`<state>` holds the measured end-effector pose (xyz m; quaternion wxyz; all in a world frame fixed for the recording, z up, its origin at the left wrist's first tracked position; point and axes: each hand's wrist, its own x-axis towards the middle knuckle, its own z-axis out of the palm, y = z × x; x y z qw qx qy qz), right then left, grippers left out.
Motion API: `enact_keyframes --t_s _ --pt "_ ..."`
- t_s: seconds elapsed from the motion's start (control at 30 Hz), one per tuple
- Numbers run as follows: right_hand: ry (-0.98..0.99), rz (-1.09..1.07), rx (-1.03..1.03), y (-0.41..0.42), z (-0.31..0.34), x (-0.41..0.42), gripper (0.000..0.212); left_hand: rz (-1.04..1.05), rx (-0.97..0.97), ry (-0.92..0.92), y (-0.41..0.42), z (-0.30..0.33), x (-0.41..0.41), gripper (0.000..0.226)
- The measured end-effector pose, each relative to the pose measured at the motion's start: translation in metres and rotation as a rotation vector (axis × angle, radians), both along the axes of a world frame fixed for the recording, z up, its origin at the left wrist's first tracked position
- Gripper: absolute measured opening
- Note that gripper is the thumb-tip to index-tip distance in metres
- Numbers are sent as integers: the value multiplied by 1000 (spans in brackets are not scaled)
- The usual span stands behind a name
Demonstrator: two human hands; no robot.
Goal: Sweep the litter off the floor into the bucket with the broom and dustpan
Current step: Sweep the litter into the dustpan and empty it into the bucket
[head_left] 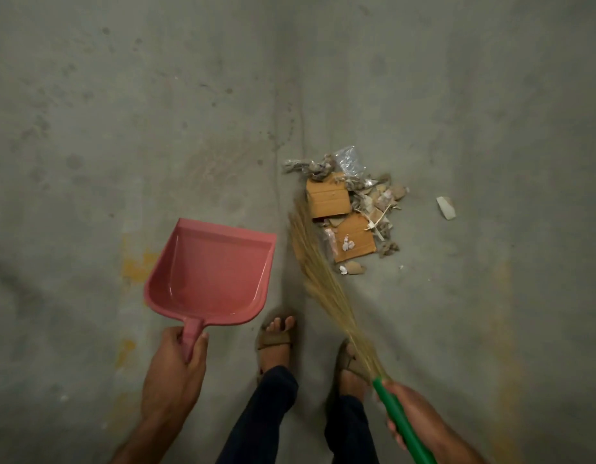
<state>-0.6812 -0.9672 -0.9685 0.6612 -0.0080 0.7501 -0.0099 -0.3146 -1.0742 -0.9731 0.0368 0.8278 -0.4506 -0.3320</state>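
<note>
While your left hand (176, 366) grips the empty pink dustpan (211, 274) above the floor (122, 112), your right hand (407, 411) clasps the broom (318, 279), bristles touching the litter (348, 209) (likely gathering it); no bucket is visible.
</note>
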Motion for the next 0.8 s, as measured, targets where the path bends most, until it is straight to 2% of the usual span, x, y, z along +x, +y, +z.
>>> enact_keyframes --t_s 0.23,0.37,0.5,0.63,0.73,0.8 --pt "202 54 -176 51 61 -24 23 -145 45 -9 -2 -13 -42 23" --pt "215 199 -306 56 66 -39 36 -196 60 -30 -4 -17 -61 26" --pt "280 282 -339 60 61 -47 30 -216 62 -46 -6 -19 -74 26" --pt "425 331 -363 57 53 -52 34 -251 84 -82 -12 -26 -86 23" --pt "545 395 -402 35 48 -61 44 -329 74 -103 -26 -40 -89 22" --pt "621 422 -425 15 39 -70 49 -387 85 -123 -41 -55 -91 27"
